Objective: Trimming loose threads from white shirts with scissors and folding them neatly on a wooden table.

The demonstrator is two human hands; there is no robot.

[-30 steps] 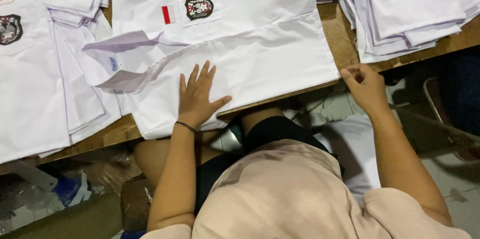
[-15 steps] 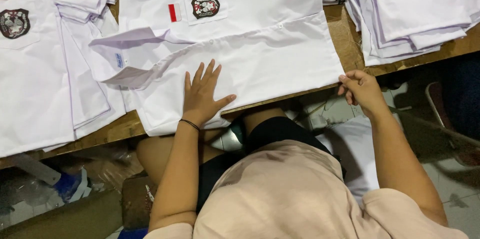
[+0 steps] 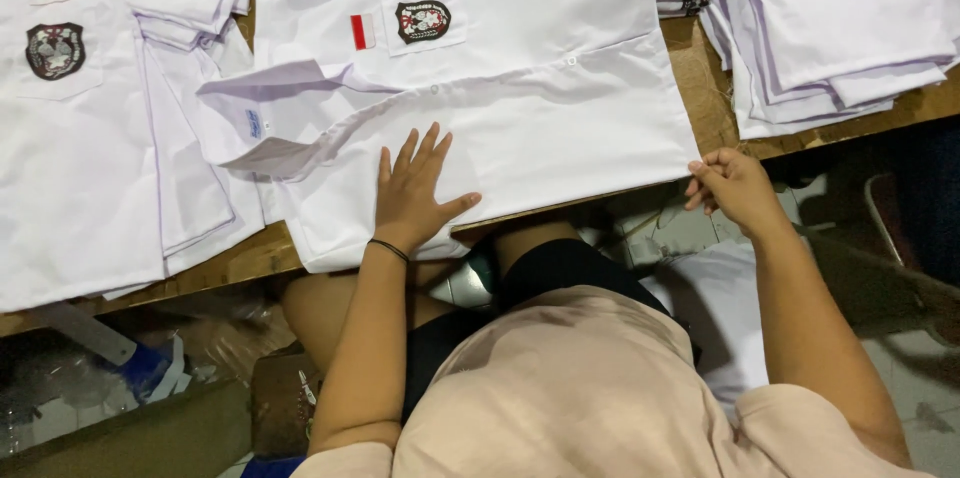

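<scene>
Wooden table under white shirts.
My left hand lies flat, fingers spread, on the white shirt; my right hand pinches its hem corner.

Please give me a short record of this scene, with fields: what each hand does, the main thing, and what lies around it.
Left hand: flat, fingers spread, pressing on the white cotton school shirt.
Right hand: pinching the shirt's hem corner at the table edge.
Shirt: lying spread out, buttoned, collar to the left, chest pocket with dark badge.
Surface: brown wooden table.
Around: stack of folded white shirts on the right; another white shirt on the left.
</scene>
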